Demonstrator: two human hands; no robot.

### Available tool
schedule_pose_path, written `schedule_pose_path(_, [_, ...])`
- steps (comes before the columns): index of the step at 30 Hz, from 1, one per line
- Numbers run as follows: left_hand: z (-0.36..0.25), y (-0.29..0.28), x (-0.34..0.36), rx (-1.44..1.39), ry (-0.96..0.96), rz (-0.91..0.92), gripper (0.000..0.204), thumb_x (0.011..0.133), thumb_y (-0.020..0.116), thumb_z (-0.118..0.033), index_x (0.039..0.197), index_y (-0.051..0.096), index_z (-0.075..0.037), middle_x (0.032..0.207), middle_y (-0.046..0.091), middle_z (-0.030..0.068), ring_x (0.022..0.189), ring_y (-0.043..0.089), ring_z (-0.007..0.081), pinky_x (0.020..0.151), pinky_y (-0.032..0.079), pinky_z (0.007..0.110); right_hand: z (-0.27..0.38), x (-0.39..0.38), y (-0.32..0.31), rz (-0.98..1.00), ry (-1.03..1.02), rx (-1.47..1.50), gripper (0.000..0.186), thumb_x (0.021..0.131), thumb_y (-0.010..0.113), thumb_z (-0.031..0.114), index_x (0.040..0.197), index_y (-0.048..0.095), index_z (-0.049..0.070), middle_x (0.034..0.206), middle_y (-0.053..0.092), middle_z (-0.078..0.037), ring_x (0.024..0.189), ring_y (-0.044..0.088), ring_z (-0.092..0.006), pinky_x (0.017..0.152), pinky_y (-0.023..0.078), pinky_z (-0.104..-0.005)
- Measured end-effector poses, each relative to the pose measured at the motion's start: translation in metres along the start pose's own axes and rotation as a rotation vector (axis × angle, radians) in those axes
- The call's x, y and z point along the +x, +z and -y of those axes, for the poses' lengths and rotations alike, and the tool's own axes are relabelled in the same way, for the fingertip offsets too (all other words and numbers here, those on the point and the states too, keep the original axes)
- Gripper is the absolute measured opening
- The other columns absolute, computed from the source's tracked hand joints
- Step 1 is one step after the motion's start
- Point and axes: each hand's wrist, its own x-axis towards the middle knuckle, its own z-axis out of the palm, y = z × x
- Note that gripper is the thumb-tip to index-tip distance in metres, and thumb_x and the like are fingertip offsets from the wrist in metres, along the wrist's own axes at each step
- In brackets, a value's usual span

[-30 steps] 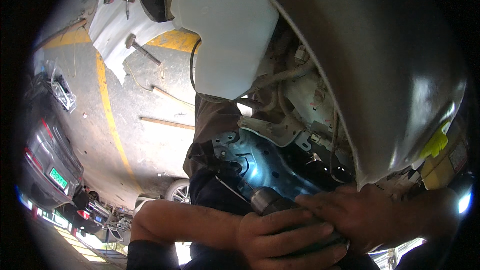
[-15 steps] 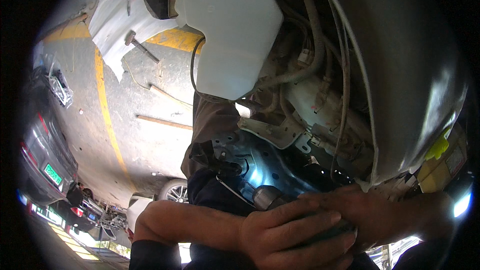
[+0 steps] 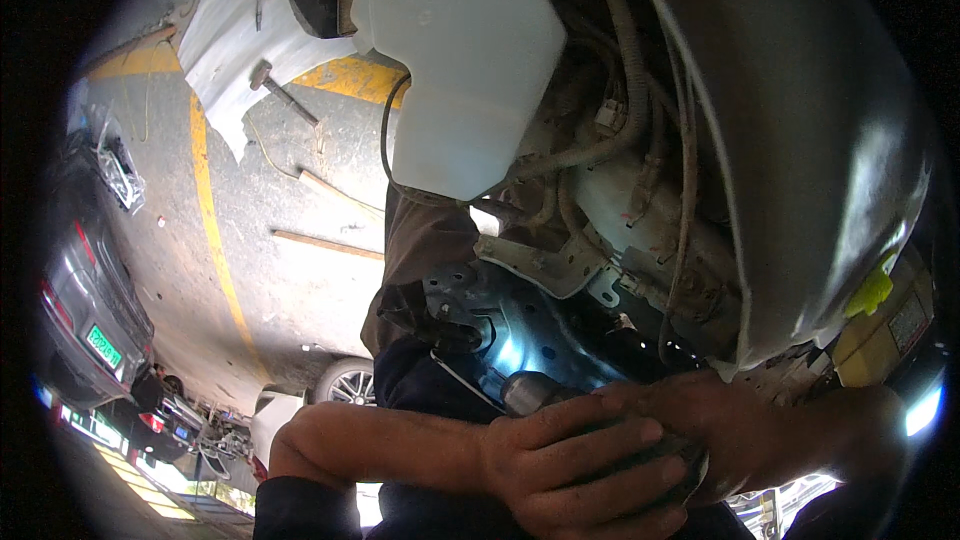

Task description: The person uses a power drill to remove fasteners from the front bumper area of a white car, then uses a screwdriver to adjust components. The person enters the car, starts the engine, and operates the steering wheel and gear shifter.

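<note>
My left hand (image 3: 585, 465) wraps over the body of a power drill, its fingers curled around the top. Against the tool's far side, my right hand (image 3: 695, 430) is closed too, partly behind the left fingers. The power drill (image 3: 530, 393) shows mainly its grey chuck end, pointing up and left; its grip is hidden by my hands. Just ahead of it, a bright spot lights a dark blue-grey metal panel (image 3: 540, 340) with several holes. Whether the bit touches the metal, I cannot tell. A thin light-coloured rod (image 3: 465, 380) slants beside the chuck.
A white plastic tank (image 3: 470, 70) and hoses (image 3: 630, 90) fill the car's opened body above my hands. A silver body panel (image 3: 820, 140) curves along the right. On the floor lie a hammer (image 3: 283, 93) and wooden strips (image 3: 330, 244). A dark car (image 3: 95, 310) stands left.
The drill and both my hands have shifted very slightly, with the chuck a little to the left. The grip of both hands looks the same, and the surroundings are nearly unchanged.
</note>
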Motion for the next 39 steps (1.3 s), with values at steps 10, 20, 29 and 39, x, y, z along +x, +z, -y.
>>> schedule_pose_path(10, [-0.003, 0.001, -0.001, 0.013, 0.006, -0.004, 0.034, 0.096, 0.064, -0.02, 0.129, 0.06, -0.015, 0.124, 0.063, 0.0111, 0.112, 0.066, 0.0305, 0.09, 0.059, 0.04, -0.001, -0.002, 0.003, -0.108, -0.108, -0.209, 0.104, 0.08, 0.087, 0.04, 0.157, 0.029, 0.0, 0.138, 0.057, -0.025, 0.126, 0.061, -0.0395, 0.105, 0.051, -0.0517])
schedule_pose_path(20, [-0.002, -0.009, -0.011, 0.022, 0.034, 0.061, 0.036, 0.098, 0.063, -0.019, 0.133, 0.058, -0.016, 0.126, 0.063, 0.0112, 0.114, 0.066, 0.031, 0.096, 0.056, 0.044, -0.006, 0.003, 0.007, -0.213, -0.188, -0.273, 0.105, 0.077, 0.086, 0.049, 0.154, 0.035, -0.001, 0.13, 0.063, -0.025, 0.108, 0.07, -0.0385, 0.089, 0.06, -0.0485])
schedule_pose_path(29, [-0.009, -0.012, -0.016, 0.038, 0.02, 0.074, 0.038, 0.1, 0.061, -0.019, 0.137, 0.056, -0.017, 0.128, 0.062, 0.0114, 0.118, 0.066, 0.0318, 0.101, 0.055, 0.046, -0.008, 0.003, 0.013, -0.328, -0.24, -0.371, 0.104, 0.073, 0.086, 0.056, 0.149, 0.043, 0.0, 0.127, 0.065, -0.023, 0.097, 0.074, -0.0328, 0.079, 0.062, -0.0446])
schedule_pose_path(39, [-0.001, -0.025, -0.018, -0.039, 0.074, 0.176, 0.033, 0.102, 0.057, -0.021, 0.135, 0.059, -0.017, 0.127, 0.064, 0.0117, 0.117, 0.067, 0.0325, 0.102, 0.054, 0.046, -0.006, 0.003, 0.013, -0.3, -0.229, -0.321, 0.105, 0.077, 0.085, 0.055, 0.151, 0.038, -0.002, 0.118, 0.068, -0.024, 0.098, 0.074, -0.0354, 0.082, 0.062, -0.0468])
